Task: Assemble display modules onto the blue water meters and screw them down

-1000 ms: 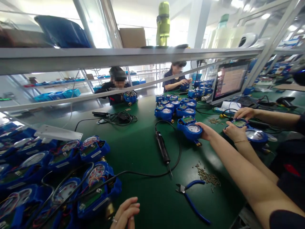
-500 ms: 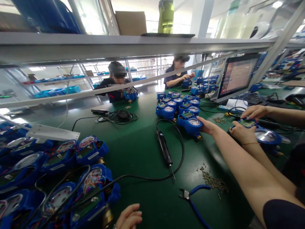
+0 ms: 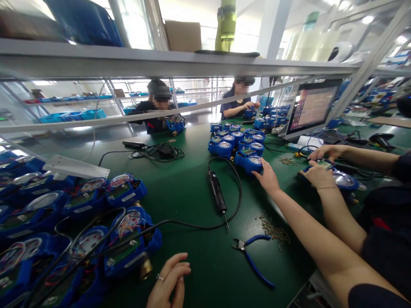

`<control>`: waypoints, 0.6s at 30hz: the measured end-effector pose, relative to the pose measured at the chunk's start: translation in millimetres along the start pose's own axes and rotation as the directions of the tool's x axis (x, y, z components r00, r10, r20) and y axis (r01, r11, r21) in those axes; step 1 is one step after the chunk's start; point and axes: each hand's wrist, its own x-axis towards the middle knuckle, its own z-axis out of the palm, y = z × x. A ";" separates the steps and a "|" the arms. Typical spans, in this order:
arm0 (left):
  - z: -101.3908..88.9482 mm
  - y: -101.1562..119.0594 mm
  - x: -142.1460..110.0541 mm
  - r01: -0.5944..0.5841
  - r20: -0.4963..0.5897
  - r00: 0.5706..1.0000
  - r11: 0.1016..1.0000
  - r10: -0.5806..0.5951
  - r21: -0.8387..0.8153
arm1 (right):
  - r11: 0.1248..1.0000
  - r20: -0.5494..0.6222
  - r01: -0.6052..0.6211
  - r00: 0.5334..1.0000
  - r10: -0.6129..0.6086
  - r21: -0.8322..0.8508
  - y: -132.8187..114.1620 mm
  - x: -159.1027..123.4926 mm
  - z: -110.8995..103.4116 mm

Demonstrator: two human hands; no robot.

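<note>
- Blue housing, round dial, small display: our meter [image 3: 246,163] lies well in from the near edge of the green table [image 3: 186,188], at the front of a cluster of similar meters [image 3: 224,140].
- Right hand [image 3: 263,173]: fingers partly spread, thumb low, touching the dial end of our meter. We cannot tell whether it grips or only rests there.
- Left hand [image 3: 171,273]: half open, fingers loosely bent together, nothing seen in it; it is over the near part of the table, beside the left group of meters [image 3: 133,244].
- Step, as we judge it: placing or steadying our meter at the front of the cluster. Best handled by the housing sides, keeping fingertips off the dial and display.
- We would keep the base flat and slide gently, so housings do not knock together.
- Power screwdriver [image 3: 217,192] lies between the cluster and the near edge, its cable [image 3: 240,188] looping close by. We should keep the forearm from snagging it.
- Loose screws [image 3: 275,231] and cutters [image 3: 243,246] lie nearer that edge, left of the right forearm; lifting the arm over them seems wiser than sweeping.
- A co-worker's hands [image 3: 319,173] work on another meter to the right; elbow room is limited, so short moves suit.
</note>
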 end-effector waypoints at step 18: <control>-9.9 16.9 2.7 -0.004 0.179 0.984 0.994 -0.016 0.110 | 0.980 0.146 0.082 0.983 -0.109 0.179 -108.0 -133.5 -59.2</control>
